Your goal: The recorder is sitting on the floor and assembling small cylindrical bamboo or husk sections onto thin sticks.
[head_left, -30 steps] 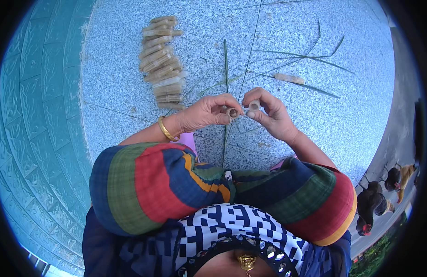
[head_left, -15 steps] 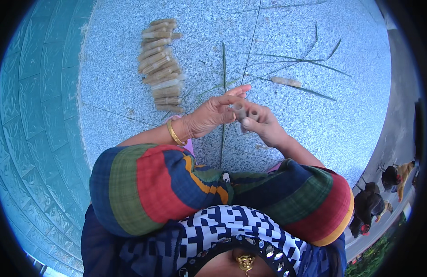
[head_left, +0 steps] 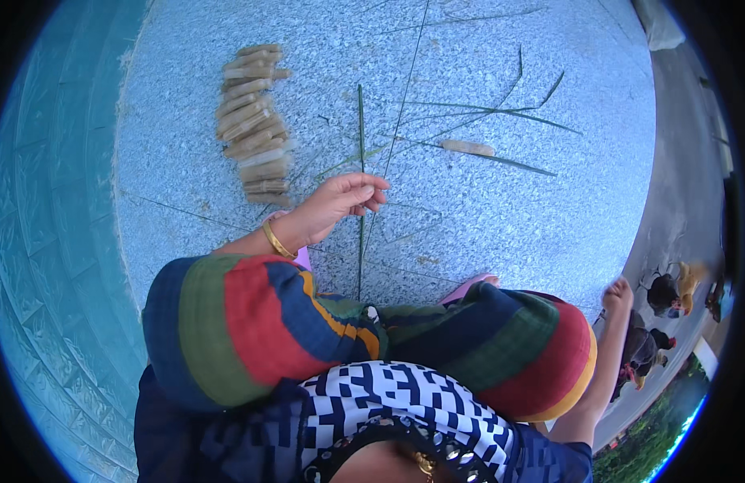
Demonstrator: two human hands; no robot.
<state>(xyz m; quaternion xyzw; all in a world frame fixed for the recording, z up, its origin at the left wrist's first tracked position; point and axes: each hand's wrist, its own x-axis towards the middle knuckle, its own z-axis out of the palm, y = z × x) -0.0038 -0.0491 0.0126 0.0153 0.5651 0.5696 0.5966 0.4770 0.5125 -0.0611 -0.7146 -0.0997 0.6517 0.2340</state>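
Observation:
My left hand (head_left: 348, 199) hovers above the pale speckled stone, over a long dark green grass blade (head_left: 360, 133). Its fingers are curled with the thumb close against them; whether anything thin is between them I cannot make out. Far out to the right, past my knee, my right hand (head_left: 618, 295) is closed in a fist, its inside hidden. To the left of my left hand lies a stacked row of tan, finger-long tubes (head_left: 255, 121). A single tan tube (head_left: 469, 148) rests apart on the right, beside crossed grass blades (head_left: 501, 110).
Teal plastic-like sheeting (head_left: 74, 201) borders the stone slab (head_left: 549, 217) on the left. Grey pavement (head_left: 678, 185) runs along the right, with several chickens (head_left: 662, 294) on it. My striped trouser knees and pink footwear (head_left: 469, 287) are at the near side.
My hands have parted. The right swung away to the far right, and the two hollow tubes between the hands before no longer show. My view has shifted slightly right.

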